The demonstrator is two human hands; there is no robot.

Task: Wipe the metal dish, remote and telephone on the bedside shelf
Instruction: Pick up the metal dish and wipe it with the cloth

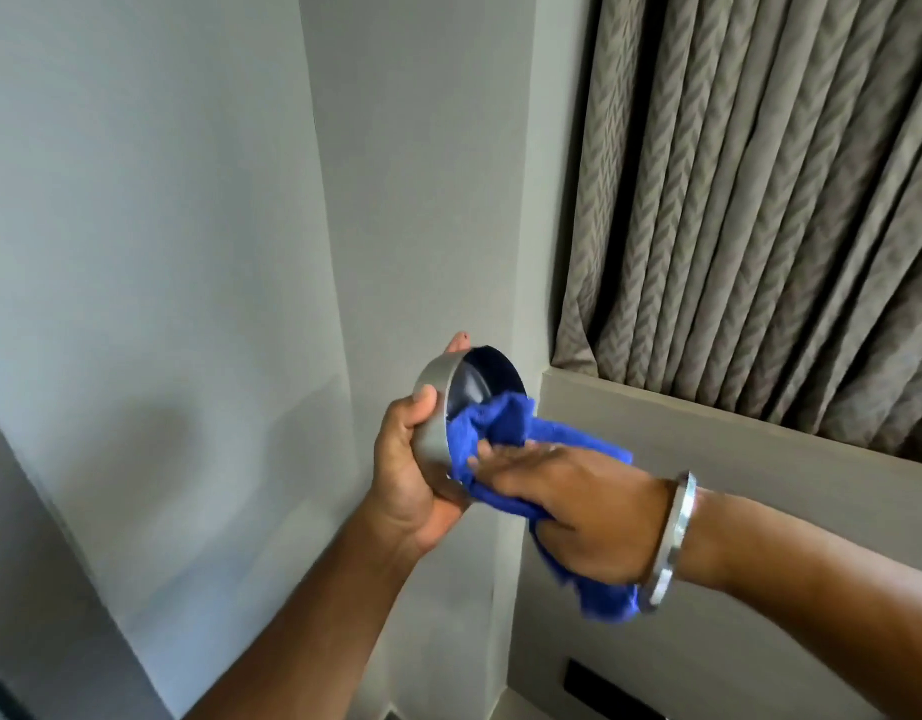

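Note:
My left hand (412, 475) holds a round metal dish (438, 402) up in the air, tilted on its side with the open face turned right. My right hand (578, 501) grips a blue cloth (495, 428) and presses a bunched part of it into the dish's inside. More of the cloth hangs below my right wrist, which wears a metal bangle (672, 543). The remote, the telephone and the shelf are out of view.
A plain grey wall (189, 252) fills the left and middle. A pleated grey curtain (760, 200) hangs at the upper right above a beige ledge (708, 439). A dark wall plate (604, 688) sits low on the panel at the bottom right.

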